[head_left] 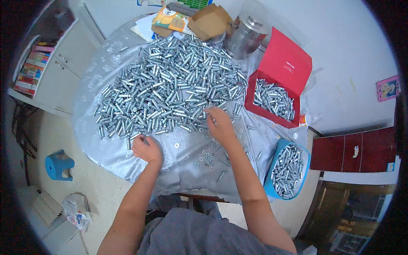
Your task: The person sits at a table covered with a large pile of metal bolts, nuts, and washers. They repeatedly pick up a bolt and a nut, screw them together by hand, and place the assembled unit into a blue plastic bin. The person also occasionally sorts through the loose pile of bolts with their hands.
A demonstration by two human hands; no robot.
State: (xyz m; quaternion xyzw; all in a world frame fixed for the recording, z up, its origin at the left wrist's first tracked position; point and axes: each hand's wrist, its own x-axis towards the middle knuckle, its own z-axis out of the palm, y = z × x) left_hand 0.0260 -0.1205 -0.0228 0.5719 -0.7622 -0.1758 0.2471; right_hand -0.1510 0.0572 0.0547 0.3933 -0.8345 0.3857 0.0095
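Note:
A broad pile of silver metal expansion bolts [170,80] covers much of the cloth-covered round table [95,59]. At the pile's near left edge is my left hand [147,148], its fingers curled inward beside a few bolts. What it holds, if anything, is hidden. My right hand [219,125] reaches to the near right edge of the pile, thumb and fingers drawn together against the bolts there. Whether one is between the fingertips is too small to tell. Between my forearms lie several loose washers [207,159] and a single bolt [222,175].
An open red box [272,113] full of bolts stands right of the pile. A blue tub [270,185] of bolts sits at the near right. Behind are a metal canister [247,36] and an open cardboard box [209,21]. A blue stool [58,165] stands on the floor at left.

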